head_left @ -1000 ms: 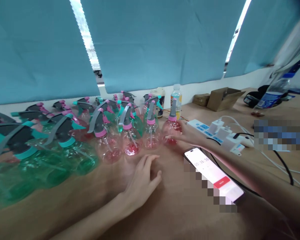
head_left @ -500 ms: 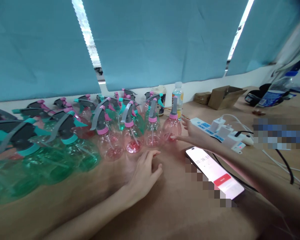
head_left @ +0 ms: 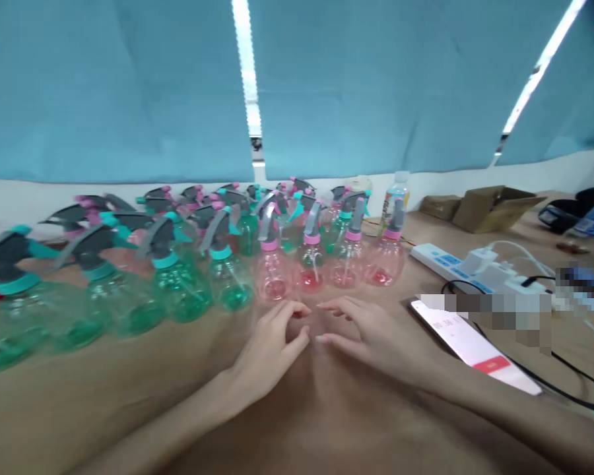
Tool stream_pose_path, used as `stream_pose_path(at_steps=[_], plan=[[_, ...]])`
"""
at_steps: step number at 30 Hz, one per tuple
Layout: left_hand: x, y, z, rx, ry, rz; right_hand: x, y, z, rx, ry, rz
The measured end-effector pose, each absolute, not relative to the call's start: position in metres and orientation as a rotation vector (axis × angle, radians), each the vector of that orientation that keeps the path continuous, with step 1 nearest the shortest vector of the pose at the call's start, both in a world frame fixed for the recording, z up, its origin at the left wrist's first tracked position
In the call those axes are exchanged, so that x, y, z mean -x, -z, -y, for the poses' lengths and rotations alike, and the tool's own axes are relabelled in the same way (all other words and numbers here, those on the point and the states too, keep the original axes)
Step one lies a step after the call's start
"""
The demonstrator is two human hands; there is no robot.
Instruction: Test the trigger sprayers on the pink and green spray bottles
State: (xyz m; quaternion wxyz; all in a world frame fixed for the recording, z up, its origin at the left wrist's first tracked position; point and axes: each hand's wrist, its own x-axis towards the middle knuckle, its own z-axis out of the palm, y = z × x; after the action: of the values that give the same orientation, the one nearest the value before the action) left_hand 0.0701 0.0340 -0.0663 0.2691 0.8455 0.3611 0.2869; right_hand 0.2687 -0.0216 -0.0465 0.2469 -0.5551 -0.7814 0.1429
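Observation:
My left hand (head_left: 277,336) rests on the wooden table, thumb and fingers apart with nothing between them. Facing it a short way to the right, my right hand (head_left: 366,333) is also open and holds nothing. Just beyond both hands stand pink spray bottles with grey triggers, among them one in front of my left hand (head_left: 273,274), a second beside it (head_left: 311,264) and one at the right end of the row (head_left: 383,264). Green spray bottles with turquoise collars, such as this one (head_left: 231,284), continue the row to the left.
Right of my hands lies a lit phone (head_left: 475,343) with black cable near it. Behind are a white power strip (head_left: 450,264) with chargers, an open cardboard box (head_left: 490,208) and a labelled drink bottle (head_left: 393,198). A blue curtain (head_left: 327,86) hangs behind.
My right hand has left the rightmost pink bottle and come back beside my left hand. The view has turned left, so more green bottles show.

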Motion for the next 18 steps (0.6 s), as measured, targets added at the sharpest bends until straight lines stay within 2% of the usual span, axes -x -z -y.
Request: stream_pose_path(at_steps=[11, 18], plan=[[0.092, 0.054, 0.001, -2.062, -0.849, -1.282, -0.114, 0.044, -0.022, 1.055, -0.568, 2.316], [0.176, 0.062, 0.025, -1.884, -0.977, -1.456, -0.012, 0.060, -0.036, 0.804, -0.654, 2.338]])
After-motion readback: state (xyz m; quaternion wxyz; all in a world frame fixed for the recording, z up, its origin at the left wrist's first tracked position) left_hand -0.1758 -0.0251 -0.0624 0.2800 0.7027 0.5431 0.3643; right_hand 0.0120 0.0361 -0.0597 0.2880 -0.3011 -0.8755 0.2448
